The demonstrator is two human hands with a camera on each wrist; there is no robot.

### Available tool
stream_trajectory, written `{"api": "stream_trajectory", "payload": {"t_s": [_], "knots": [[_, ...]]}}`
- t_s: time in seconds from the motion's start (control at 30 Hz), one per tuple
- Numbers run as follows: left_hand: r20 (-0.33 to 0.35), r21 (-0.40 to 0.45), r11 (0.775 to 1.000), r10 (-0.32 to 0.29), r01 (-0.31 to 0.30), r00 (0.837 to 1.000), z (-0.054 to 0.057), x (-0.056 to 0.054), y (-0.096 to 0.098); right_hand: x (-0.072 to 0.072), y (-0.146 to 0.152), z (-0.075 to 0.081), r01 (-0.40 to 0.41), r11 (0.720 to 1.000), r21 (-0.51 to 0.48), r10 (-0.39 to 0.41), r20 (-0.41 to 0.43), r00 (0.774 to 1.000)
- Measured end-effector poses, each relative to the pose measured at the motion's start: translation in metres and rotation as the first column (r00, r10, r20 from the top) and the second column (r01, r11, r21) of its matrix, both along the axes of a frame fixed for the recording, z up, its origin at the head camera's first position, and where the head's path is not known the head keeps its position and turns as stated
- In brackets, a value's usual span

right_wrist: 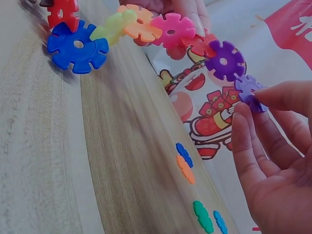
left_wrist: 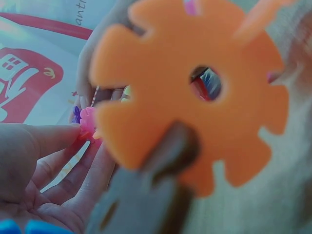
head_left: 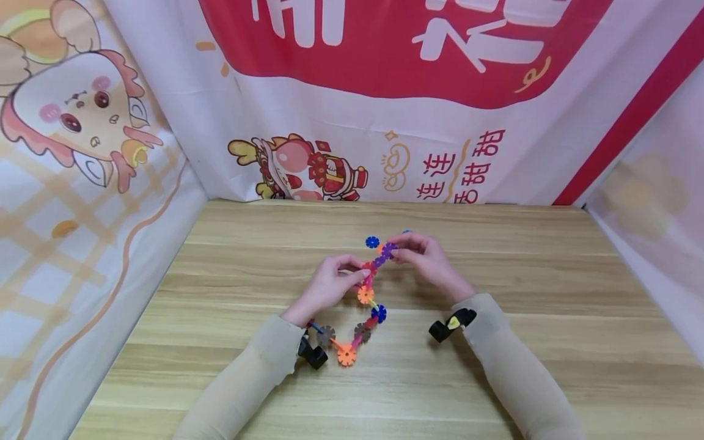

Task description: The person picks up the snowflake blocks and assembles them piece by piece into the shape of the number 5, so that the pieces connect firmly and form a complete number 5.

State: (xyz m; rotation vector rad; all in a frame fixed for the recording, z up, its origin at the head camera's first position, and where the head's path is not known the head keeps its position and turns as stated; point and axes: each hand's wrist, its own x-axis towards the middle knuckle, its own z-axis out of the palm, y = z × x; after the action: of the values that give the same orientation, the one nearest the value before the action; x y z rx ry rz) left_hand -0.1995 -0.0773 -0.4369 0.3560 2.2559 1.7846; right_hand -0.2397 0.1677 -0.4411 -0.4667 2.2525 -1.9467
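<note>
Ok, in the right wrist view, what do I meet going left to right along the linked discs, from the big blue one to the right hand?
Blue disc, yellow-green disc, orange disc, pink disc, red disc, dark purple disc, light purple disc, right hand.

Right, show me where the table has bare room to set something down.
Bare tabletop lies between the right sleeve and right cloth, and between the left sleeve and left cloth. Crowded in the middle: left hand, right hand, disc chain, loose discs.
</note>
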Motion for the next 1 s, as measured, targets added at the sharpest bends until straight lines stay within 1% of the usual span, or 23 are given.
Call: {"api": "stream_trajectory", "payload": {"t_s": [0.2, 0.4, 0.6, 0.7, 0.77, 0.83, 0.93, 1.0], "knots": [[0.006, 0.001, 1.0, 0.003, -0.003, 1.0, -0.001, 0.0, 0.0, 0.002, 0.0, 0.0, -0.009, 1.0, 0.011, 0.009, 0.0, 1.0], [0.022, 0.017, 1.0, 0.008, -0.008, 1.0, -0.002, -0.001, 0.001, 0.0, -0.003, -0.001, -0.015, 1.0, 0.001, 0.015, 0.036, 0.999], [0.027, 0.015, 0.999, 0.039, -0.04, 0.999, -0.005, -0.003, 0.002, -0.001, -0.009, 0.0, 0.007, 1.0, -0.005, -0.007, 0.033, 0.999], [0.033, 0.005, 0.999, 0.043, -0.044, 0.999, -0.005, -0.004, 0.002, -0.001, -0.011, 0.001, 0.022, 1.0, -0.006, -0.021, 0.036, 0.999], [0.043, 0.001, 1.0, 0.03, -0.03, 0.999, -0.005, -0.004, 0.002, 0.0, -0.013, 0.002, 0.02, 1.0, -0.003, -0.02, 0.04, 0.999], [0.044, -0.006, 1.0, 0.001, -0.001, 0.999, -0.005, -0.005, 0.003, 0.0, -0.013, 0.002, 0.017, 1.0, 0.001, -0.017, 0.041, 0.999], [0.016, -0.041, 0.998, -0.051, 0.051, 0.999, -0.006, -0.006, 0.003, 0.0, -0.013, 0.002, 0.004, 1.0, 0.009, -0.005, 0.035, 0.999], [-0.009, -0.069, 0.995, -0.074, 0.073, 0.997, -0.006, -0.007, 0.003, 0.0, -0.013, 0.003, 0.003, 1.0, 0.014, -0.003, 0.035, 0.999]]}}
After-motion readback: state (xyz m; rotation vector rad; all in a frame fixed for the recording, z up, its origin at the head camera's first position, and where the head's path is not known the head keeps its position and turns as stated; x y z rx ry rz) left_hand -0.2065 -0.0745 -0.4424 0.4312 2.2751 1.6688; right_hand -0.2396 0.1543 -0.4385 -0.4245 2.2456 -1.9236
